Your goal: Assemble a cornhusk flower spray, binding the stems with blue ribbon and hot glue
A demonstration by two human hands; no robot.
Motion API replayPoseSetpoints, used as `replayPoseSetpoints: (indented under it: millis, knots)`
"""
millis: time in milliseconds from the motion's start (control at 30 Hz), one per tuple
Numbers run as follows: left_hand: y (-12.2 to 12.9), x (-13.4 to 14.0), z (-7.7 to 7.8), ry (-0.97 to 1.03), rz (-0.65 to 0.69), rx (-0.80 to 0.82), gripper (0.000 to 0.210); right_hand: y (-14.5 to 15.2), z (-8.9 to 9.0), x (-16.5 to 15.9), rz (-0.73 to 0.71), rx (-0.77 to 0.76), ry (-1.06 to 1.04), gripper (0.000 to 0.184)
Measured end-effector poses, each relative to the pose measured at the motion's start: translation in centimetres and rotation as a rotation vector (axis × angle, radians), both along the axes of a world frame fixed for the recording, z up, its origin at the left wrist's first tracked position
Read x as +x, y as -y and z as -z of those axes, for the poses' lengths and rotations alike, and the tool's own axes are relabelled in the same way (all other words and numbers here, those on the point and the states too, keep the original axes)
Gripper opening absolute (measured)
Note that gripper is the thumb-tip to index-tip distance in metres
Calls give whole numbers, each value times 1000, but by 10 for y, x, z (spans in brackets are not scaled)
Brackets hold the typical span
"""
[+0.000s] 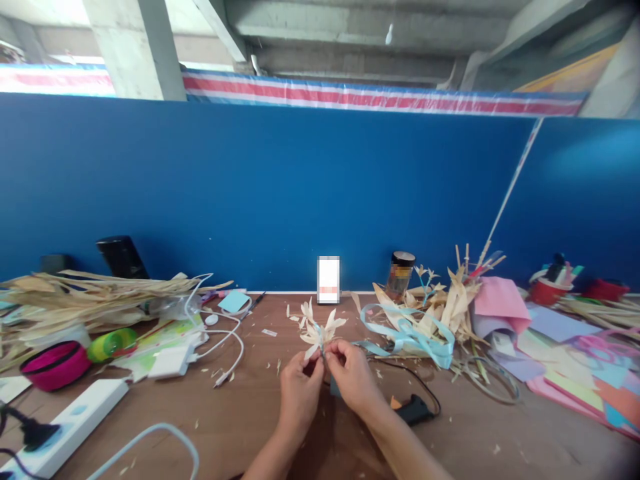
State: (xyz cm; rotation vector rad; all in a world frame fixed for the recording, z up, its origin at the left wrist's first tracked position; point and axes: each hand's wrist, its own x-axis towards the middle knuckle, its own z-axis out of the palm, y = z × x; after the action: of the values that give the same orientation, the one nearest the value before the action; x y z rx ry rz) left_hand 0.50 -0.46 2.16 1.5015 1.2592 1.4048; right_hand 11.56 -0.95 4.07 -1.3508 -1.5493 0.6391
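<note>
Brown tabletop beneath, pale flower points away, base between fingers.

Open table at lower centre-left, between left hand and cable loop, only small scraps there; power strip blocking lower left; glue gun near right hand, ribbon and dry husks crowding right of centre; blue partition closing the back

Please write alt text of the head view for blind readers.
A person's left hand and right hand pinch a pale, papery flower above a brown table. Light-blue ribbon and dry husks lie on the right, a power strip on the left, a blue partition behind.
</note>
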Motion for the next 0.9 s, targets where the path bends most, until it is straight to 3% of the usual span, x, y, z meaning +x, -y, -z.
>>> replayPoseSetpoints:
  millis: [367, 533, 733, 900]
  knots:
    - [-1, -5, -7, -17, 47, 47, 25, 3, -2, -1, -8, 81, -17, 16]
    - [-8, -8, -3, 99, 139, -89, 28, 1, -3, 1, -26, 78, -15, 15]
    - [-9, -8, -2, 392, 167, -280, 24, 0, -2, 1, -69, 92, -32, 16]
    - [-6, -8, -8, 413, 232, -321, 21, 2, -10, 3, -45, 19, 9, 12]
